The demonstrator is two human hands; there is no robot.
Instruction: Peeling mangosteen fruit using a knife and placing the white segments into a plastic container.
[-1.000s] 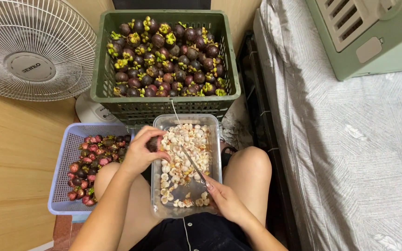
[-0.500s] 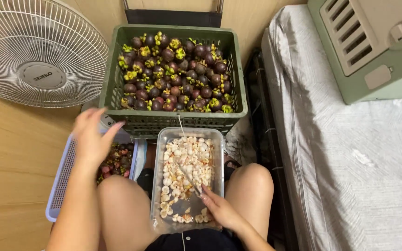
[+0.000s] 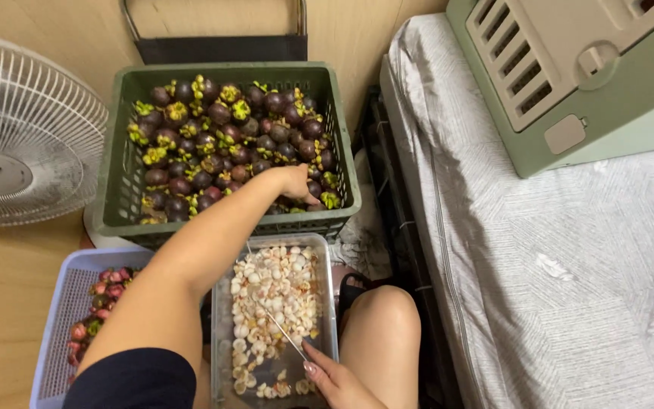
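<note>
Wooden floor, white fan [image 3: 20, 129] at nine o'clock, grey-sheeted mattress [image 3: 569, 265] at three, left hand [image 3: 293, 182] curled onto mangosteens [image 3: 228, 144] in green crate [image 3: 119, 189] at twelve, right hand [image 3: 334, 382] pinching knife [image 3: 281, 333] over clear tray [image 3: 327, 303] of white segments, purple basket [image 3: 58, 318] at seven.

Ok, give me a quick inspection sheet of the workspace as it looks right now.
Surface: wooden floor, mostly covered.
Job's things: green crate full of dark purple mangosteens; clear tray of white fruit segments; lilac basket of rinds.
Clutter: crumpled cloth beside the tray.
Grippers: left hand reaching into the crate, on the fruit; right hand holding a thin knife over the tray.
Cables: nothing seen.
Surroundings: white fan, grey mattress, green appliance.
</note>
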